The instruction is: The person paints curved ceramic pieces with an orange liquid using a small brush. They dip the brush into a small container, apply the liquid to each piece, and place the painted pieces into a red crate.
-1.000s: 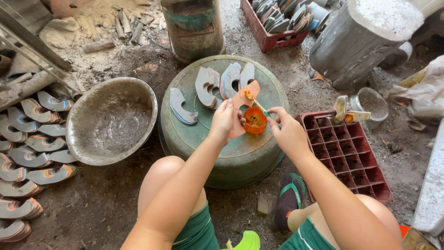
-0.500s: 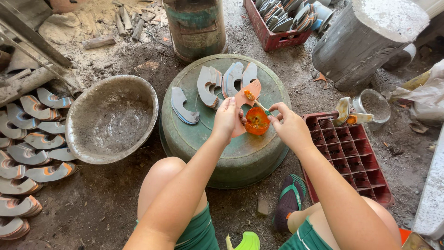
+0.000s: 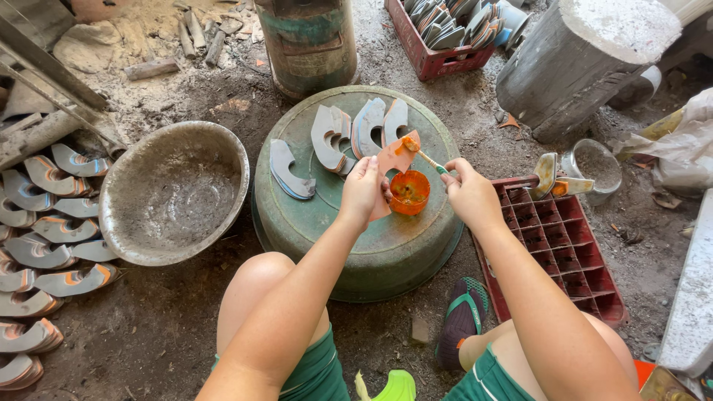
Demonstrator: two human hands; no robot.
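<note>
The left hand (image 3: 362, 191) has its grip closed on a curved tan sole piece (image 3: 396, 157), raised over the upturned green basin (image 3: 371, 245). The right hand (image 3: 469, 194) pinches a small brush (image 3: 425, 157), its tip on the piece's upper end. Best to spread thinly along the edge, reloading from the orange glue cup (image 3: 409, 192) at 6 o'clock. Red crates (image 3: 564, 245) at 3 and 1 o'clock; no labels legible.

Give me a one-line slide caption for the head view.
Left hand holds a curved piece while right hand brushes it with orange paste over an upturned green basin.
</note>
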